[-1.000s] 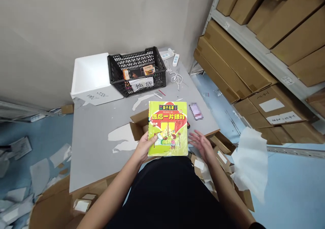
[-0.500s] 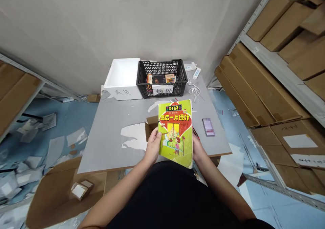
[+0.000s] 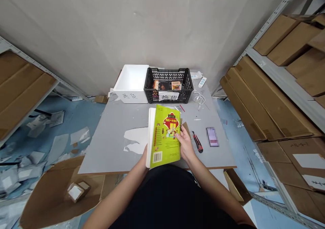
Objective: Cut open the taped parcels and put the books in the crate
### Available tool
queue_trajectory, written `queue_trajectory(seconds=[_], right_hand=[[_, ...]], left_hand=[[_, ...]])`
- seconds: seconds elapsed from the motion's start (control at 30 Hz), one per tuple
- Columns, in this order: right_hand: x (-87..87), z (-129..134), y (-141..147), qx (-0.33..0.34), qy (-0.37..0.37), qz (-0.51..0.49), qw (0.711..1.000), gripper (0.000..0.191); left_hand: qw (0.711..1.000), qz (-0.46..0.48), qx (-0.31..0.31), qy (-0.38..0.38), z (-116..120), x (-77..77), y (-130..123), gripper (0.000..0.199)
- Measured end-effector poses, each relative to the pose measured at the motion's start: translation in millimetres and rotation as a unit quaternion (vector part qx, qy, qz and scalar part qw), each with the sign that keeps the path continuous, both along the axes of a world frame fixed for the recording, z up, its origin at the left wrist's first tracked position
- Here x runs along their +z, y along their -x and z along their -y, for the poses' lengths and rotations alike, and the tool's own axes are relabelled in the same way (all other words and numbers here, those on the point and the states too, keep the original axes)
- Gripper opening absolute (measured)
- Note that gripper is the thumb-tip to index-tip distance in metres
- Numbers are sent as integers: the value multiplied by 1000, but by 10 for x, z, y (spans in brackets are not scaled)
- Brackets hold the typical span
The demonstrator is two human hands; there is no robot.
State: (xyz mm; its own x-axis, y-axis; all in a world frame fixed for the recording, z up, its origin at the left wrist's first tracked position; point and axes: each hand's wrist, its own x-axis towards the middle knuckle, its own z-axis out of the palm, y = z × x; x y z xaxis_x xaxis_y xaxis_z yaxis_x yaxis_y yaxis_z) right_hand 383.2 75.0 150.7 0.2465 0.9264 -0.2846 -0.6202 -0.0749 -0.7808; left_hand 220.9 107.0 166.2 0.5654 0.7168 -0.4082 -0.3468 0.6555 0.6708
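Observation:
Held in front of me above the table is a green children's book (image 3: 166, 137), its back cover with a barcode facing me and a white edge showing along its left side. My right hand (image 3: 186, 143) grips the book's right edge, thumb over the cover. At the lower left edge is my left hand (image 3: 144, 156), closed on the book with its fingers mostly hidden behind it. A red and black utility knife (image 3: 197, 142) lies on the table right of my right hand. Part of a brown cardboard piece (image 3: 187, 129) shows behind that hand.
At the table's back stand a white foam box (image 3: 130, 95) and a black plastic crate (image 3: 189, 86) with several books. A blurred phone (image 3: 212, 137), white cable (image 3: 199, 99) and torn white paper (image 3: 134, 137) lie on the table (image 3: 106, 147). An open carton (image 3: 56, 185) stands lower left; box-laden shelves flank both sides.
The book has turned from its front cover to its back cover and moved slightly left. My right hand's fingers now show on its edge, and the utility knife is in fuller view.

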Motion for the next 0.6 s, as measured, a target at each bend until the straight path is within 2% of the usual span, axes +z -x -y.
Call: queue_trajectory(seconds=[0.03,0.1,0.2,0.33,0.4,0.5,0.6], right_hand=[[15,-16,-35,3,-3,1,1000,69],[57,-46,-108,8,-10,7,1000,61],[134,-66,-196,-3,-16,19,1000,48],[240,-4,-255,-9,-7,-1,1000,38],[275,34,-263,5,4,-27,1000,40],[267,24,-218,70,13,-45,996,52],[179,-62,-63,130,3,-30,991,54]], left_hand=[[1000,1,2,12,-4,47,69,60],[999,-4,44,3,-16,132,165,66],[993,-39,95,-55,-51,183,213,67],[980,-115,111,-118,-83,118,175,66],[975,-122,135,-130,-68,83,118,62],[976,-97,150,-127,-7,43,-8,59],[977,-91,134,-137,55,-40,-132,61]])
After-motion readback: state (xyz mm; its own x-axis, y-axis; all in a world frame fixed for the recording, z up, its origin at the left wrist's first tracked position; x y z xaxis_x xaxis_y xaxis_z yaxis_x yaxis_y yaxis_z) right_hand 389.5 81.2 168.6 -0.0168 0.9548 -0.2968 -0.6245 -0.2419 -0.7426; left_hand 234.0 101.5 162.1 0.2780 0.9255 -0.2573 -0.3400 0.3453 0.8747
